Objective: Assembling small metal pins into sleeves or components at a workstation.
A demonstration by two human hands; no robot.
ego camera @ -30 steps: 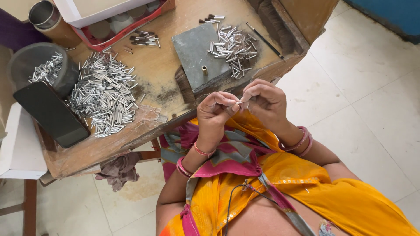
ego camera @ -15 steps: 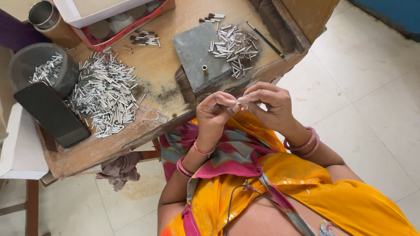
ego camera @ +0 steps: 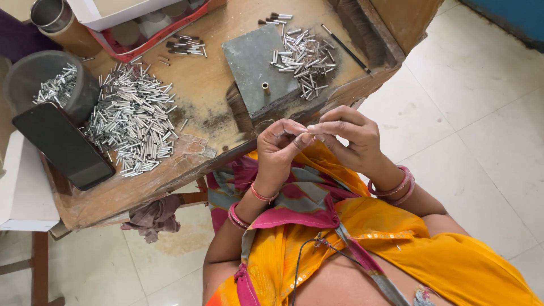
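Note:
My left hand (ego camera: 279,152) and my right hand (ego camera: 350,137) meet fingertip to fingertip just in front of the wooden table's near edge (ego camera: 170,181). Together they pinch a tiny pale piece (ego camera: 311,135), too small to make out clearly. Above my hands on the table lies a grey metal block (ego camera: 249,62) with a short brass peg (ego camera: 264,88) standing on it. A small heap of silver tubes (ego camera: 303,56) rests on the block's right side. A large heap of the same silver tubes (ego camera: 136,119) is spread across the table's left part.
A dark round container (ego camera: 34,79) holds more tubes, with a black phone (ego camera: 65,144) leaning beside it. A tin can (ego camera: 50,12), a red tray (ego camera: 153,39) and a thin black rod (ego camera: 345,50) sit at the back. A rag (ego camera: 153,218) hangs below the table.
My hands stay joined at the table's edge. The fingers have only shifted slightly around the tiny piece.

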